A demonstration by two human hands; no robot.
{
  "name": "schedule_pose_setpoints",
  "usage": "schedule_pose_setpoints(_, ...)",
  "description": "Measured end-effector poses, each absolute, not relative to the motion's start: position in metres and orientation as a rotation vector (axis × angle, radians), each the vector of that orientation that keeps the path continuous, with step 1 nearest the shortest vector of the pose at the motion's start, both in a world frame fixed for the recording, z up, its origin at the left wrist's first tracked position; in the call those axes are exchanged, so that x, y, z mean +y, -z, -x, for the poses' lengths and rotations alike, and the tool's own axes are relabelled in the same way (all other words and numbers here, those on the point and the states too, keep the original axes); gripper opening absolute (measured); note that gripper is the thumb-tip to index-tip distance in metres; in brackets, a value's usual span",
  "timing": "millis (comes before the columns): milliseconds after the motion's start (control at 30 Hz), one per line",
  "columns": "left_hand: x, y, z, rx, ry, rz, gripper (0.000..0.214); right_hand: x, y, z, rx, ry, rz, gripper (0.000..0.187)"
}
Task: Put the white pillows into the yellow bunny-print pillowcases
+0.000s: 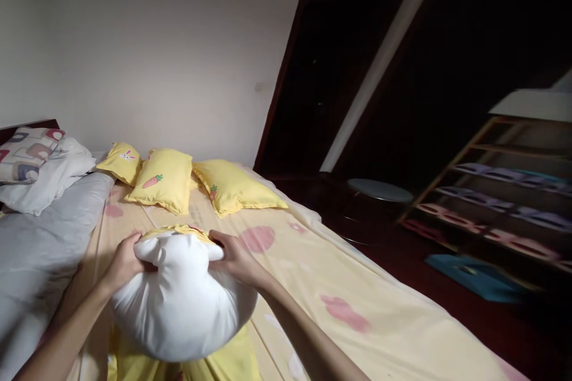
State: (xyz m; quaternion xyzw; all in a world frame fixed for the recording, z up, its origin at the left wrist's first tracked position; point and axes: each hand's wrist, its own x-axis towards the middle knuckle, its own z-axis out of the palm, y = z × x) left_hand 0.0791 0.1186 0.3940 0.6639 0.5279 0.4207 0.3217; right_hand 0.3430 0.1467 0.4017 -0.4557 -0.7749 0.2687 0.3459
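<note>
A plump white pillow [187, 303] is bunched up in front of me above the bed, gripped at its far end by both hands. My left hand [129, 259] closes round the far left corner, and my right hand [232, 256] round the far right one. Yellow fabric [179, 230] shows between the hands at the pillow's far edge; how it joins the pillow is hidden. Below the pillow more yellow cloth [227, 360] lies on the bed. Fingertips of both hands are partly tucked into the white folds.
Three yellow pillows [161, 181] with carrot and rabbit prints lie at the bed's far end. A grey quilt [49, 238] and a patterned pillow [31, 152] are at left. Right of the patterned sheet [357, 286] stand a round stool [379, 189] and a shoe rack [491, 172].
</note>
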Motion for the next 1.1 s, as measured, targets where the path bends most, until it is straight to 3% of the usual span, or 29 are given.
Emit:
schedule_pose_setpoints(100,0.110,-0.387,-0.078,1.524,-1.175,-1.719,0.049,0.148,-0.395,-0.339,-1.929,-0.614,1.257,0.024)
schedule_pose_setpoints(333,0.103,-0.365,-0.018,0.839,-0.796,-1.440,0.072,0.137,-0.401,-0.355,-1.940,-0.872,1.078,0.024)
schedule_pose_setpoints(400,0.101,-0.370,-0.023,0.862,-0.733,-1.543,0.063,0.128,-0.404,-0.357,-1.971,-0.891,1.078,0.024)
schedule_pose_setpoints(467,0.095,-0.379,-0.036,0.965,-0.744,-1.658,0.038,0.118,-0.406,-0.357,-2.005,-0.895,1.081,0.024)
schedule_pose_setpoints(533,0.089,-0.386,-0.051,1.127,-0.860,-1.740,0.016,0.110,-0.408,-0.356,-2.050,-0.878,1.088,0.024)
schedule_pose_setpoints(667,0.090,-0.381,-0.071,1.487,-1.277,-1.714,0.003,0.101,-0.410,-0.342,-2.139,-0.709,1.165,0.028)
schedule_pose_setpoints(767,0.104,-0.363,-0.080,1.770,-1.636,-1.557,0.015,0.104,-0.403,-0.323,-2.147,-0.506,1.285,0.029)
schedule_pose_setpoints(867,0.112,-0.351,-0.083,1.849,-1.744,-1.459,0.018,0.116,-0.388,-0.312,-2.021,-0.288,1.455,0.022)
schedule_pose_setpoints(967,0.104,-0.353,-0.069,1.496,-1.470,-1.674,0.006,0.129,-0.371,-0.318,-1.827,-0.182,1.508,0.015)
schedule_pose_setpoints(1100,0.092,-0.357,-0.032,0.991,-0.967,-1.762,0.046,0.129,-0.362,-0.333,-1.690,-0.213,1.392,0.014)
